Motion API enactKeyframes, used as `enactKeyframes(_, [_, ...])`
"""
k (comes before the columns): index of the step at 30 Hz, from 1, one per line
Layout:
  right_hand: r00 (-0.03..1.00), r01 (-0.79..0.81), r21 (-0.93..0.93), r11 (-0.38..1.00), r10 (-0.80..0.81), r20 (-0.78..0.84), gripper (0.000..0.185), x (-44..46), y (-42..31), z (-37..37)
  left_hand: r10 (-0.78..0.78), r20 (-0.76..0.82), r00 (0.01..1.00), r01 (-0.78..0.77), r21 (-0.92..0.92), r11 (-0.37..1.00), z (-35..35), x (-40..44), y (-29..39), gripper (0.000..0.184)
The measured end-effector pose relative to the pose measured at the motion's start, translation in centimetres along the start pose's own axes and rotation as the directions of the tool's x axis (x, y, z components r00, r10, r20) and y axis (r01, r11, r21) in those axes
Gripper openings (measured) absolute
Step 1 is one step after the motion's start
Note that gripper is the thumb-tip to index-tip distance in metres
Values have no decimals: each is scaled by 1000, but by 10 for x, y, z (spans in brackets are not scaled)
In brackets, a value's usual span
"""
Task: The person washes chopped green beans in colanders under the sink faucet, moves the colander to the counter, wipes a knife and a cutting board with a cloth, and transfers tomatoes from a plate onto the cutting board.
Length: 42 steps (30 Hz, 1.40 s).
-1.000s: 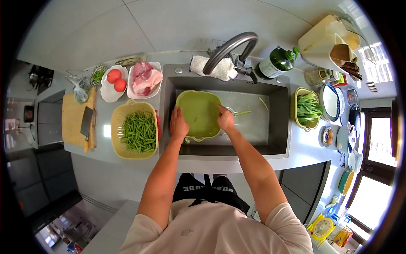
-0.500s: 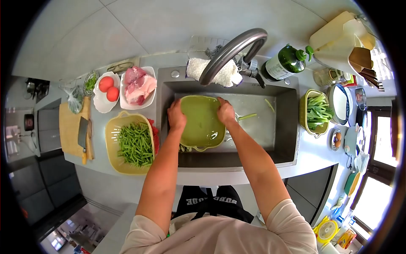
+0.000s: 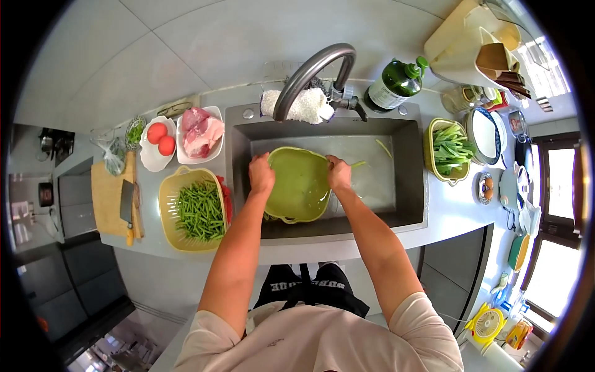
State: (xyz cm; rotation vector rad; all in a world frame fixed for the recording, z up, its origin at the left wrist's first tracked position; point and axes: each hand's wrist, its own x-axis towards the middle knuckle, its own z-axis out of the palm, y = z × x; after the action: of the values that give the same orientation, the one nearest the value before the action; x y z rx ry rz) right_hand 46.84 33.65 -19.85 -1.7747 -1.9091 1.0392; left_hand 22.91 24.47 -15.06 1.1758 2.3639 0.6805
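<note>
A green basin sits in the left part of the grey sink, with water visible inside it. My left hand grips its left rim, fingers at the upper edge. On the opposite side my right hand is closed on the right rim. The basin's underside is hidden. A green stem lies just right of my right hand, and another green piece is farther right on the sink floor. Above the sink curves the faucet, with a white cloth behind it.
Left of the sink stand a yellow basket of cut green beans, raw meat, tomatoes, and a knife on a cutting board. To the right are a basket of leafy greens, a green bottle and bowls.
The basin, held in both hands, has shifted and turned slightly within the sink. The camera view has also moved.
</note>
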Motion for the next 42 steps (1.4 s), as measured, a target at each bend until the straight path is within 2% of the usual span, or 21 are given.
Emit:
enactKeyframes(4, [1000, 18, -12, 1000, -18, -11, 29, -22, 2, -14, 131, -41, 991, -131, -4, 991, -4, -15, -4, 46])
enactKeyframes(7, [998, 54, -14, 998, -54, -23, 29, -38, -3, -23, 71, -6, 997, -71, -43, 997, -15, -31, 0, 46])
enactKeyframes(13, [974, 203, 38, 979, -198, -110, 27, -75, -17, -44, 187, -108, 976, -200, -127, 972, -32, -65, -2, 43])
enactKeyframes(16, [958, 260, 53, 964, -250, -143, 23, -95, -31, -59, 217, -126, 968, -232, -122, 965, -44, -79, 1, 40])
enactKeyframes(21, [926, 341, 13, 940, -334, -177, 17, -126, -58, -78, 300, -244, 922, -324, -62, 944, -83, -90, 19, 37])
enactKeyframes(23, [904, 376, -9, 927, -369, -215, 16, -135, -68, -82, 342, -333, 878, -372, -27, 928, -101, -95, 31, 35])
enactKeyframes(27, [865, 411, -55, 910, -409, -290, 14, -149, -90, -91, 315, -383, 868, -367, -69, 928, -114, -93, 27, 28])
enactKeyframes(30, [846, 424, -17, 905, -403, -348, 12, -159, -104, -95, 348, -401, 848, -424, -116, 898, -127, -92, 23, 26])
enactKeyframes(36, [778, 454, -74, 888, -436, -452, 10, -178, -130, -104, 392, -403, 827, -485, -158, 860, -151, -93, 18, 22])
enactKeyframes(39, [715, 498, -122, 859, -486, -502, 10, -183, -138, -112, 438, -460, 773, -571, -200, 797, -160, -95, 20, 17])
enactKeyframes(42, [689, 536, -124, 835, -517, -508, 9, -187, -147, -124, 452, -423, 785, -578, -241, 779, -169, -98, 20, 15])
